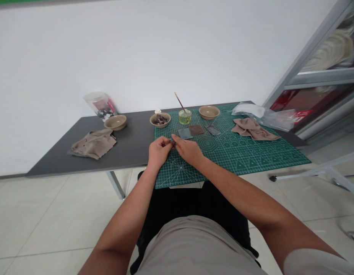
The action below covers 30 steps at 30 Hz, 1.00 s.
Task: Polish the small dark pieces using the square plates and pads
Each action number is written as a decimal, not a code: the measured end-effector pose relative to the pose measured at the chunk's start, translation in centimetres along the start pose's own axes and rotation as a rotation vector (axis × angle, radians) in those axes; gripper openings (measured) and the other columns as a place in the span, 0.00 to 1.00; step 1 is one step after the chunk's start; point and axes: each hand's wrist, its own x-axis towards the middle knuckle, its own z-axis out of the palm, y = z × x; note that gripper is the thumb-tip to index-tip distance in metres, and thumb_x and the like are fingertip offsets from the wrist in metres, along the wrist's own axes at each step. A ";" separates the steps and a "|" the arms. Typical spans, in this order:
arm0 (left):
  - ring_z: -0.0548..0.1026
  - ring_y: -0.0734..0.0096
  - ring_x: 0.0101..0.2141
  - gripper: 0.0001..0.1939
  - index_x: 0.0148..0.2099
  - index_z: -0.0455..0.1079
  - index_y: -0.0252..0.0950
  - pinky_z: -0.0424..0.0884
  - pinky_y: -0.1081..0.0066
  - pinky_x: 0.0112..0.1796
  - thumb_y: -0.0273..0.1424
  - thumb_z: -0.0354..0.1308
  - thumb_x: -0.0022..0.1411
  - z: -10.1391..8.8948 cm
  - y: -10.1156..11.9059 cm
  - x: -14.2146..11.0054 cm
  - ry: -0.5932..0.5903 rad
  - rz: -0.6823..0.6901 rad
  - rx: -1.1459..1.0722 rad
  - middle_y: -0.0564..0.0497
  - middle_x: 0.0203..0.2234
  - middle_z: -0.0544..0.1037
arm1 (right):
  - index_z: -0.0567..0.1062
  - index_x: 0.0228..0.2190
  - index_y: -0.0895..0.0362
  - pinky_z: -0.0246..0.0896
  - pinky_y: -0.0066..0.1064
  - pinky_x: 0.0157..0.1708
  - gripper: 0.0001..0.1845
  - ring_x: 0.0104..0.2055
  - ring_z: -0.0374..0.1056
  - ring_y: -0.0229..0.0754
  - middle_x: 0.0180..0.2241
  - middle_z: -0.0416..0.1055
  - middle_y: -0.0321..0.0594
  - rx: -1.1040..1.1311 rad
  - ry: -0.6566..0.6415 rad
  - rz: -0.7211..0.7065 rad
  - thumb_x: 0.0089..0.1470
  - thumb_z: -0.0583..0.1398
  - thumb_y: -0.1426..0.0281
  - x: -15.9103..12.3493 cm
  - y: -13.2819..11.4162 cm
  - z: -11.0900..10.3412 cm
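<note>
Near mid-frame, over the mat (223, 152), steady the dark piece (173, 143) clamped in the grip of your left hand (158, 152), pressing only lightly with your right hand (192, 152), whose own grip I cannot tell.

A small, dark piece (173, 143) — just below the middle of the frame — sits at the fingertips of the left hand (159, 152), with the right hand (191, 152) close against it. It lies over the green mat's left part, mostly hidden; its exact shape and tilt are unclear.
</note>
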 end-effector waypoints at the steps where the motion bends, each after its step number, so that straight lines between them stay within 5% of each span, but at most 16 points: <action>1: 0.70 0.74 0.23 0.06 0.27 0.71 0.37 0.64 0.73 0.28 0.32 0.63 0.54 0.1 -0.1 0.0 0.009 0.004 -0.032 0.56 0.21 0.76 | 0.64 0.63 0.63 0.70 0.34 0.51 0.27 0.52 0.75 0.45 0.55 0.74 0.52 -0.003 -0.012 0.021 0.65 0.50 0.76 0.0 -0.1 -0.1; 15: 0.65 0.74 0.21 0.09 0.20 0.65 0.37 0.59 0.72 0.27 0.27 0.60 0.48 0.0 0.5 0.5 -0.022 -0.008 0.223 0.57 0.16 0.69 | 0.69 0.60 0.61 0.64 0.39 0.61 0.24 0.63 0.65 0.44 0.61 0.66 0.50 0.051 0.059 -0.153 0.64 0.51 0.78 0.0 0.3 0.9; 22: 0.69 0.74 0.24 0.02 0.25 0.73 0.36 0.62 0.73 0.28 0.27 0.61 0.48 -0.1 0.2 0.2 -0.010 -0.050 0.111 0.57 0.19 0.74 | 0.70 0.59 0.63 0.65 0.38 0.59 0.24 0.61 0.67 0.44 0.60 0.68 0.51 0.046 0.072 -0.086 0.63 0.51 0.78 0.0 0.3 0.9; 30: 0.72 0.73 0.24 0.07 0.28 0.74 0.37 0.66 0.73 0.28 0.35 0.64 0.52 0.1 0.1 0.0 0.006 -0.060 0.004 0.55 0.20 0.77 | 0.68 0.59 0.65 0.69 0.35 0.54 0.24 0.55 0.73 0.45 0.58 0.71 0.51 0.016 0.039 0.019 0.64 0.51 0.76 0.2 0.1 0.5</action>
